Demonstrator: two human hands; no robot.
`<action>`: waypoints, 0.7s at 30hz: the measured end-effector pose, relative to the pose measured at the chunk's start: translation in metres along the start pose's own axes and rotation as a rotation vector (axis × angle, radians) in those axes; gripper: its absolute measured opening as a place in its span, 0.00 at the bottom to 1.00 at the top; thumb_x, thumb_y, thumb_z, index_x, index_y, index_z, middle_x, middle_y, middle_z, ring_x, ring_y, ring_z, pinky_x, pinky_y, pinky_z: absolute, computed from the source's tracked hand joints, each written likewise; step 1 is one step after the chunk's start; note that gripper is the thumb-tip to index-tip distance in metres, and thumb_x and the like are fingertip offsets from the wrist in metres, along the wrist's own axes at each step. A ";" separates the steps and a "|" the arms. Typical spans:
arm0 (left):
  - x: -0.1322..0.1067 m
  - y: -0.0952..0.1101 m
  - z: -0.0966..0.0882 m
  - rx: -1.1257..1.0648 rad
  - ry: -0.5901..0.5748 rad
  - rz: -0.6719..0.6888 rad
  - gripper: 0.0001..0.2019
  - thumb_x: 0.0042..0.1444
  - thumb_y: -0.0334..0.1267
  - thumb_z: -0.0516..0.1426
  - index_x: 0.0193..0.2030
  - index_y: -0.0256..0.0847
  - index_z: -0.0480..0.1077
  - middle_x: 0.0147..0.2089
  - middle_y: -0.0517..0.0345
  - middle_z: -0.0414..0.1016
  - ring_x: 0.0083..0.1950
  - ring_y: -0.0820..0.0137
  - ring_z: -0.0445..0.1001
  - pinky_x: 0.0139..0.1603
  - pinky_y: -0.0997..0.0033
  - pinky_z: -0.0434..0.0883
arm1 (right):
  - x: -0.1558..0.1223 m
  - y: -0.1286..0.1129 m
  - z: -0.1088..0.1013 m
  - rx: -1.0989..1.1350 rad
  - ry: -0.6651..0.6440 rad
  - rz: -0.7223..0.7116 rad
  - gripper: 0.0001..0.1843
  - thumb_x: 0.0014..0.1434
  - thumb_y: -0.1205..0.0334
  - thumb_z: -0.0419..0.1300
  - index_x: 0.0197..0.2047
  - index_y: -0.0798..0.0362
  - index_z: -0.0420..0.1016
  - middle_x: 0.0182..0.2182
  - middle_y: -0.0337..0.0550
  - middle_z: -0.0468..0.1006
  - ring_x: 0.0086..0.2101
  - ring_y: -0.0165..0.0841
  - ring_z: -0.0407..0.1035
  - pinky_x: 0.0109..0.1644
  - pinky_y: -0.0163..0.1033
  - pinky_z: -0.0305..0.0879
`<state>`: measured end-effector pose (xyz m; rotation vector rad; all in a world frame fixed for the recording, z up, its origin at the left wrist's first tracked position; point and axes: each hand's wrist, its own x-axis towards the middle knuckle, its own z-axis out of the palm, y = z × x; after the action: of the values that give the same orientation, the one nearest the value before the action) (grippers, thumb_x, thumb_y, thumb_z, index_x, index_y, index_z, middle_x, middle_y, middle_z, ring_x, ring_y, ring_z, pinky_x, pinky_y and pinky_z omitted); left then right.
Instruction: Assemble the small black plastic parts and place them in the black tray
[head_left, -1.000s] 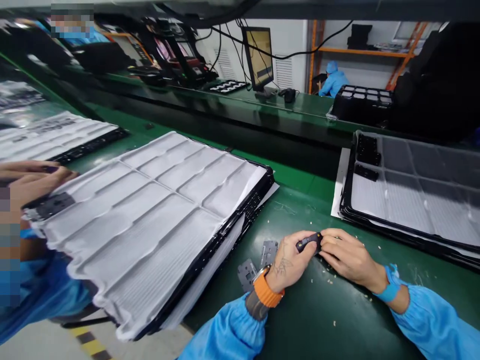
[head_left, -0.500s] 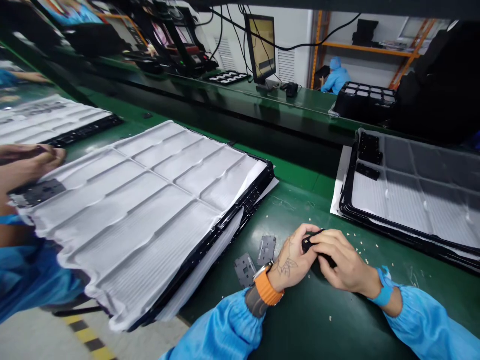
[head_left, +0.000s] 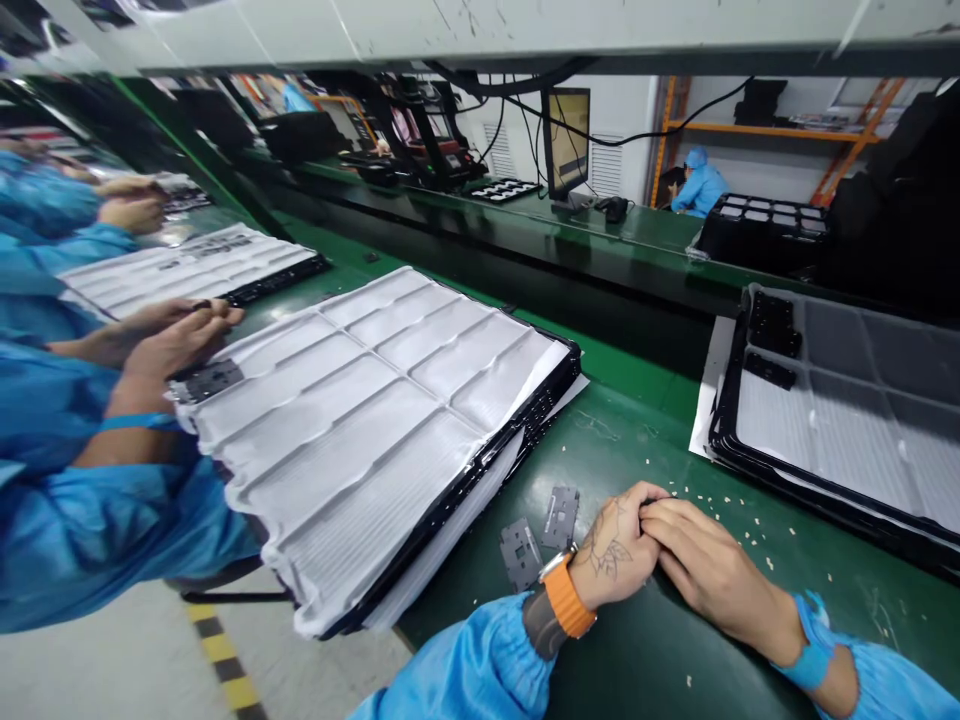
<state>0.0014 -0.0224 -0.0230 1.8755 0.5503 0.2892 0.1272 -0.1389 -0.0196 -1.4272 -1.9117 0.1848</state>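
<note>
My left hand [head_left: 616, 545], with an orange watch strap at its wrist, is closed around a small black part that is almost wholly covered by fingers. My right hand [head_left: 709, 565] meets it from the right, its fingers bent over the same part. Both are just above the green bench top. Left of my hands lie two thin grey plates with cut-outs, one grey plate [head_left: 561, 516] behind the other grey plate [head_left: 520, 553]. Tiny pale chips [head_left: 752, 532] are scattered on the bench to the right.
A stack of white trays [head_left: 390, 400] with dark edges overhangs the bench at left. At right, a tray [head_left: 847, 450] holds several black parts [head_left: 775, 322]. Co-workers' hands [head_left: 176, 335] work at far left. A monitor [head_left: 568, 140] stands behind.
The view has swung left and up, so more of the co-workers shows. My fingers have closed further over the black part, which was plainer before.
</note>
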 end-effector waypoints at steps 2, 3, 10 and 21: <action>-0.001 0.001 0.000 -0.012 -0.008 -0.014 0.25 0.46 0.23 0.51 0.52 0.36 0.71 0.46 0.52 0.79 0.48 0.60 0.77 0.54 0.61 0.72 | 0.000 -0.001 0.001 0.027 0.003 0.008 0.21 0.68 0.76 0.51 0.62 0.56 0.63 0.50 0.51 0.72 0.53 0.41 0.65 0.58 0.48 0.68; -0.001 0.001 0.000 -0.031 -0.015 -0.019 0.25 0.46 0.23 0.50 0.52 0.36 0.72 0.46 0.53 0.79 0.48 0.61 0.77 0.53 0.62 0.72 | 0.000 -0.002 0.001 0.039 0.007 0.010 0.21 0.67 0.76 0.51 0.62 0.56 0.63 0.50 0.51 0.72 0.53 0.41 0.65 0.57 0.47 0.68; -0.002 0.000 -0.002 -0.059 -0.041 -0.027 0.25 0.44 0.22 0.50 0.50 0.35 0.72 0.46 0.54 0.79 0.48 0.63 0.77 0.55 0.64 0.70 | 0.001 -0.006 0.001 0.097 0.001 0.054 0.16 0.68 0.76 0.50 0.57 0.55 0.65 0.47 0.50 0.72 0.49 0.40 0.65 0.55 0.47 0.69; 0.001 0.005 -0.003 -0.166 -0.086 0.004 0.18 0.51 0.26 0.55 0.51 0.36 0.71 0.46 0.54 0.77 0.47 0.65 0.75 0.52 0.67 0.70 | -0.002 0.003 -0.002 0.125 0.117 0.039 0.16 0.62 0.73 0.56 0.53 0.54 0.67 0.42 0.49 0.73 0.45 0.39 0.67 0.50 0.45 0.70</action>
<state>0.0020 -0.0209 -0.0177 1.7199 0.4508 0.2484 0.1311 -0.1405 -0.0203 -1.3622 -1.7478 0.2300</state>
